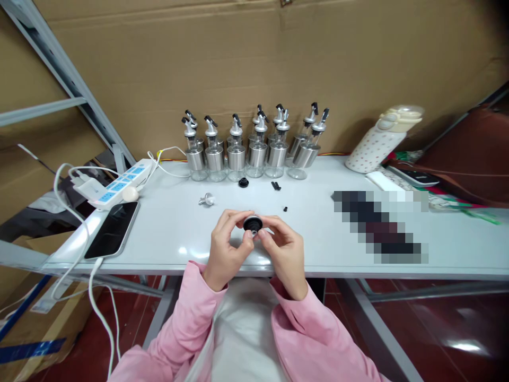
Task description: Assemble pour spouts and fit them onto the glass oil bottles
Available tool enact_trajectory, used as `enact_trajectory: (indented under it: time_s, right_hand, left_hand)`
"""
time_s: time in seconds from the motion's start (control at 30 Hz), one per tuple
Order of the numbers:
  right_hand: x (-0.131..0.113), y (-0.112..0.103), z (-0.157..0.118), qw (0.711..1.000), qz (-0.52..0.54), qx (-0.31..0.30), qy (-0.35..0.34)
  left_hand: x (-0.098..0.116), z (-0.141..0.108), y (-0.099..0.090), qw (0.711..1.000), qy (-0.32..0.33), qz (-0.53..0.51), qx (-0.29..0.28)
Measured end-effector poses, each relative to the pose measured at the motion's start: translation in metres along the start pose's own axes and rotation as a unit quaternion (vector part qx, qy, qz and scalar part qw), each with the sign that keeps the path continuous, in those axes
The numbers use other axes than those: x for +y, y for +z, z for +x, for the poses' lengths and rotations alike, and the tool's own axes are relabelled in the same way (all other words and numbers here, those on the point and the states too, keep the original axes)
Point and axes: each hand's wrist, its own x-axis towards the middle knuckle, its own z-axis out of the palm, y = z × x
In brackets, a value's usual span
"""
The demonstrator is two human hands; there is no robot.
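At the near edge of the pale grey work table (310,233), I hold a small round black-and-silver pourer cap (253,223) between both hands, just above the tabletop. My left hand (226,246) is curled nearly closed, thumb and forefinger pinching the cap's left side; my right hand (284,249) is likewise closed to a fingertip pinch on its right side. The risk, as I judge it, is a slip: the cap is tiny and gripped only by fingertips at the table's edge, so it could drop into my lap or to the floor. A loose black ring-shaped seal (243,183), two small black plastic bits (275,185) and a clear spout piece (207,200) lie scattered nearby and could roll or be brushed off. Behind them stands a row of glass-and-steel dispenser bottles (254,148), close enough together to topple if bumped.
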Motion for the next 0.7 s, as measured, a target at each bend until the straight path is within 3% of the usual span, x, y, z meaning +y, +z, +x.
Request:
enact_trajectory:
  time_s: [0.43, 0.7]
  right_hand:
    - [0.0000, 0.0031, -0.0031, 0.999, 0.031, 0.024, 0.010]
    - [0.0022, 0.0029, -0.0024, 0.999, 0.035, 0.040, 0.007]
  left_hand:
    - [0.0016, -0.0006, -0.0011, 0.998, 0.056, 0.027, -0.033]
    - [-0.0004, 0.0002, 0.0011, 0.998, 0.048, 0.029, -0.031]
